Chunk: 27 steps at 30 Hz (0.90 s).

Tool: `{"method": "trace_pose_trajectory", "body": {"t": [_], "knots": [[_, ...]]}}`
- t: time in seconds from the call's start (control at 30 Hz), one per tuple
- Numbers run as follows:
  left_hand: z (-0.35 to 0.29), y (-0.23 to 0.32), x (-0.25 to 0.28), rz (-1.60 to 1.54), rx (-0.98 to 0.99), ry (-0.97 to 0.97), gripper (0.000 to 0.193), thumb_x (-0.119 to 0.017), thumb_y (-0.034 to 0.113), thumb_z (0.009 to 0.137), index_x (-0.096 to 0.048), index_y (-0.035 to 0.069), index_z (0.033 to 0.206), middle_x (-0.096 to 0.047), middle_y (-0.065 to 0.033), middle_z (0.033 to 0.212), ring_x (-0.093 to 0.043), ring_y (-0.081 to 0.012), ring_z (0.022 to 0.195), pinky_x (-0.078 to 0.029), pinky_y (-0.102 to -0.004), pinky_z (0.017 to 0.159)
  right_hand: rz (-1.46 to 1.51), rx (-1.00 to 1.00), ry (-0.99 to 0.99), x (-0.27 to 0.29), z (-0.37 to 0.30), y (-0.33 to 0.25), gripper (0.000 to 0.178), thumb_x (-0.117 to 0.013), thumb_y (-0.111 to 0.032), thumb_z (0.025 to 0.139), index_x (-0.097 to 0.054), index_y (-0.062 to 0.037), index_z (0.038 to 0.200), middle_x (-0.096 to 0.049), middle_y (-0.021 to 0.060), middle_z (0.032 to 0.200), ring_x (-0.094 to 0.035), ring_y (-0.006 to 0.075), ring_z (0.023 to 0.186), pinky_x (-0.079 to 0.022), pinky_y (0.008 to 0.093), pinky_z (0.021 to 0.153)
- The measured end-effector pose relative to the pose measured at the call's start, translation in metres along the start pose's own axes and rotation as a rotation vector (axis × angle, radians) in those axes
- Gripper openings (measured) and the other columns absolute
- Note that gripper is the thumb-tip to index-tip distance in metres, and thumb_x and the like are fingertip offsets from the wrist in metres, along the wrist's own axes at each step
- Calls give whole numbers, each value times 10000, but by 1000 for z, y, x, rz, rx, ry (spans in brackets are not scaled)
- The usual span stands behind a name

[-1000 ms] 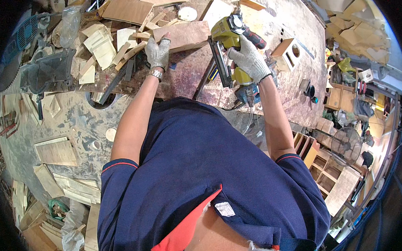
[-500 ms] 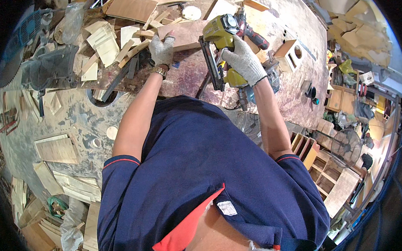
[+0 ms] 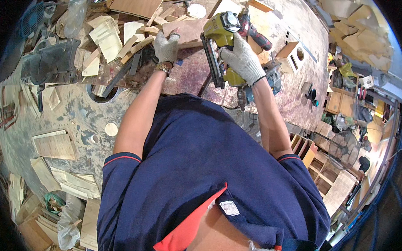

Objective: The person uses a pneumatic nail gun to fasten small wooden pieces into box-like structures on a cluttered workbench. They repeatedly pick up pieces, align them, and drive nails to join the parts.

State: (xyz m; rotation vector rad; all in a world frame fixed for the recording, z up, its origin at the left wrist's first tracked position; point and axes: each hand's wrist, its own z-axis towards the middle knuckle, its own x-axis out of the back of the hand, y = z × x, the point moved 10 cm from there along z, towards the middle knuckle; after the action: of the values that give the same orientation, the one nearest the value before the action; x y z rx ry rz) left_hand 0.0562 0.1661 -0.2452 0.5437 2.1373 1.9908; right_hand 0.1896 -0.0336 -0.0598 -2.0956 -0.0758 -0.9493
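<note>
My right hand (image 3: pixel 244 61), in a white knit glove, grips a yellow-green nail gun (image 3: pixel 218 26) by its handle. The gun's black magazine stands near the right end of a flat wooden panel (image 3: pixel 190 31). Whether its nose touches the panel I cannot make out. At the panel's left end is my left hand (image 3: pixel 166 48), also gloved, its thumb and fingers closed around the edge; the fingertips are partly hidden. A wristwatch (image 3: pixel 163 68) circles my left wrist.
Wood offcuts (image 3: pixel 105 37) lie heaped left of my hands. Behind the nail gun rests a red-and-black cordless drill (image 3: pixel 259 36). To the right stands a small wooden box (image 3: pixel 291 57) with a round hole. A toothed saw blade (image 3: pixel 9 67) shows at the far left, a fan (image 3: pixel 343 150) at right.
My left hand sits slightly farther right in the picture, still at the panel's end. My right hand keeps hold of the nail gun with hardly any movement.
</note>
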Motion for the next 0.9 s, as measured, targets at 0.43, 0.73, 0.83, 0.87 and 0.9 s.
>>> {"method": "trace_pose_trajectory", "body": {"t": [0.43, 0.73, 0.83, 0.87, 0.9], "knots": [[-6, 12, 3, 17, 1, -3, 479, -821, 389, 917, -744, -28, 1141, -806, -205, 997, -786, -323, 925, -584, -418, 827, 66, 36, -10, -12, -3, -14, 492, -678, -160, 917, -578, 11, 1367, -732, 109, 847, -732, 173, 626, -611, 351, 629], [-5, 11, 5, 106, 55, 19, 509, -829, 419, 894, -736, -37, 1100, -798, -226, 992, -782, -348, 930, -576, -431, 822, 69, 50, 5, -19, 1, -10, 440, -689, -163, 906, -607, 22, 1297, -719, 109, 774, -724, 172, 611, -601, 350, 618], [-7, 14, 5, 29, 36, 12, 519, -831, 421, 888, -734, -41, 1107, -796, -226, 990, -779, -350, 929, -575, -432, 829, 84, 52, 10, -19, 1, -12, 430, -694, -170, 912, -610, 17, 1291, -724, 111, 779, -723, 176, 608, -602, 356, 615], [-8, 13, 6, 50, 42, 19, 521, -831, 421, 889, -734, -41, 1108, -796, -224, 985, -778, -347, 922, -575, -431, 828, 41, 56, 7, -20, 1, -15, 439, -695, -170, 914, -603, 16, 1301, -727, 115, 788, -723, 178, 608, -601, 360, 614], [-8, 12, 5, 62, 46, 18, 523, -831, 422, 889, -734, -42, 1109, -796, -221, 980, -777, -344, 915, -575, -431, 827, -1, 60, 5, -20, 2, -17, 448, -697, -170, 917, -596, 15, 1312, -731, 119, 796, -723, 181, 608, -601, 363, 612]]}}
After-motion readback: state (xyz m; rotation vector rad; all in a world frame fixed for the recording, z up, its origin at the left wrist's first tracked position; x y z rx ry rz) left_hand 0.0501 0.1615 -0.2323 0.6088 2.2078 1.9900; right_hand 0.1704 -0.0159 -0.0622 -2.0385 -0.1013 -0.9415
